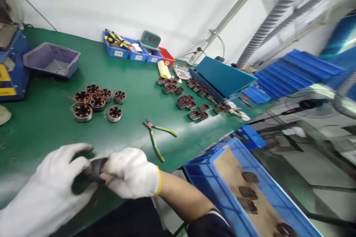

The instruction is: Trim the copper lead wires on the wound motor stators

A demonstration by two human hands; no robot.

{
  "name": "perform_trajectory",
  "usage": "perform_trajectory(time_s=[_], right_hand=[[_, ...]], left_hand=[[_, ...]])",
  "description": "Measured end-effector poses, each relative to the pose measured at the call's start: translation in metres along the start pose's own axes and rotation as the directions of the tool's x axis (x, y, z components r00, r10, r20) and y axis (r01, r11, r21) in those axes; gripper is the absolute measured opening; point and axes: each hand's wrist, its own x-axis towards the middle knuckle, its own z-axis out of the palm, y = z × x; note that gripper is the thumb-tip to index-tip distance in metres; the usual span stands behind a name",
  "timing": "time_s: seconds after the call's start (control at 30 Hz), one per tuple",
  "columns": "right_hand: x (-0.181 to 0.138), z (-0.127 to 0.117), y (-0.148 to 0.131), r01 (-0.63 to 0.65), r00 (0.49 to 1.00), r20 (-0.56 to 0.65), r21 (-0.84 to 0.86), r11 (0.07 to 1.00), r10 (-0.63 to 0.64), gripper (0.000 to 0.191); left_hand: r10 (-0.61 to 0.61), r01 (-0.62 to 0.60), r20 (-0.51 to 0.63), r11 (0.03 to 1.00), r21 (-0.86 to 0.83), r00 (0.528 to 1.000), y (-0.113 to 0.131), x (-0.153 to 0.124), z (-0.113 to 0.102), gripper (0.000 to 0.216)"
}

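Observation:
My left hand [65,177], in a white glove, curls its fingers round one side of a dark grey cylindrical motor stator [96,168], just above the near edge of the bench. From the other side my right hand [130,172], gloved in white with a yellow cuff, pinches its reddish end; the fingertips are partly hidden and blurred. Ahead of my right hand lie green-handled cutting pliers [155,135], their handles spread. Several stators with copper windings and loose wire ends [97,102] stand in a group beyond my left hand.
More stators [186,102] sit in clusters at the right, near a teal tray [225,76]. A purple bin [51,61] stands at the back left, small blue tool boxes [118,52] and a clock [150,39] along the wall. Below the bench's right edge is a blue crate [230,189] holding dark parts.

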Motion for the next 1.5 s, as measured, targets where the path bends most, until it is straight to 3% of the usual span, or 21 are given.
perform_trajectory(time_s=[0.1,0.17,0.2,0.33,0.43,0.5,0.57,0.63,0.73,0.77,0.83,0.93,0.97,1.03,1.13,1.23,1.3,1.37,1.43,1.5], right_hand=[[-0.003,0.010,0.002,0.025,0.996,-0.082,-0.028,0.999,-0.028,0.021],[-0.003,0.012,0.002,0.102,0.989,-0.103,-0.021,0.995,-0.104,0.017],[-0.002,0.012,0.002,0.140,0.984,-0.106,-0.019,0.990,-0.141,0.015],[0.000,0.009,-0.001,0.178,0.976,-0.116,-0.080,0.981,-0.187,0.016],[-0.001,0.007,-0.002,0.153,0.977,-0.132,-0.116,0.981,-0.168,0.020],[-0.003,0.007,-0.001,0.137,0.979,-0.138,-0.097,0.986,-0.150,0.021],[-0.006,0.008,0.001,0.055,0.989,-0.134,0.004,0.998,-0.054,0.022],[-0.010,0.008,0.005,-0.121,0.987,-0.076,0.196,0.973,0.138,0.024],[-0.021,0.006,0.017,-0.391,0.917,0.105,0.434,0.812,0.385,0.029],[-0.026,0.004,0.022,-0.421,0.901,0.118,0.464,0.779,0.417,0.030],[-0.033,-0.002,0.031,-0.393,0.898,0.012,0.474,0.788,0.441,0.030],[-0.032,-0.008,0.032,-0.192,0.930,-0.240,0.328,0.925,0.278,0.014],[-0.027,-0.008,0.029,-0.117,0.947,-0.268,0.227,0.967,0.178,0.021],[-0.013,-0.001,0.019,0.018,0.970,-0.242,0.024,1.000,-0.012,0.040],[0.009,0.016,0.011,0.115,0.976,-0.172,-0.109,0.987,-0.133,0.031],[0.011,0.019,0.018,0.148,0.983,-0.063,-0.261,0.954,-0.170,0.020],[0.000,0.007,0.027,0.090,0.995,-0.001,-0.418,0.904,-0.100,0.022],[-0.013,-0.010,0.033,0.004,0.999,-0.038,-0.490,0.872,-0.026,0.023],[-0.020,-0.024,0.029,-0.020,0.994,-0.109,-0.412,0.911,-0.027,0.020],[-0.020,-0.026,0.018,0.034,0.988,-0.133,-0.288,0.957,-0.075,0.026]], left_hand=[[0.062,-0.063,0.010,0.992,0.107,0.998,0.020,0.003,-0.011,0.025],[0.116,-0.126,0.146,0.990,0.062,0.982,0.030,0.010,-0.018,0.062],[0.129,-0.140,0.208,0.989,0.037,0.970,0.032,0.013,-0.022,0.068],[0.105,-0.136,0.274,0.986,0.097,0.956,0.030,0.021,-0.030,0.032],[0.144,-0.182,0.247,0.973,0.141,0.958,0.029,0.016,-0.028,0.045],[0.148,-0.179,0.222,0.976,0.123,0.964,0.030,0.012,-0.024,0.033],[0.150,-0.178,0.188,0.974,0.141,0.971,0.030,0.010,-0.020,0.012],[0.157,-0.193,0.179,0.959,0.208,0.971,0.030,0.010,-0.016,0.007],[0.151,-0.212,0.230,0.939,0.270,0.961,0.029,0.012,-0.015,0.010],[0.143,-0.211,0.257,0.943,0.259,0.956,0.028,0.012,-0.016,0.009],[0.131,-0.195,0.281,0.957,0.215,0.951,0.027,0.012,-0.016,0.006],[0.092,-0.132,0.219,0.976,0.175,0.971,0.025,0.011,-0.016,0.013],[0.063,-0.099,0.199,0.979,0.179,0.978,0.026,0.011,-0.016,0.019],[-0.001,-0.037,0.188,0.979,0.199,0.982,0.027,0.012,-0.017,0.024],[-0.048,-0.002,0.236,0.978,0.208,0.971,0.029,0.015,-0.019,0.014],[-0.038,-0.013,0.285,0.985,0.175,0.958,0.028,0.018,-0.022,0.010],[-0.030,-0.013,0.296,0.990,0.143,0.955,0.027,0.020,-0.023,0.009],[-0.038,0.000,0.304,0.992,0.126,0.952,0.025,0.020,-0.023,0.010],[-0.068,0.030,0.305,0.991,0.128,0.950,0.024,0.021,-0.023,0.013],[-0.095,0.059,0.282,0.989,0.132,0.955,0.024,0.021,-0.022,0.017]])
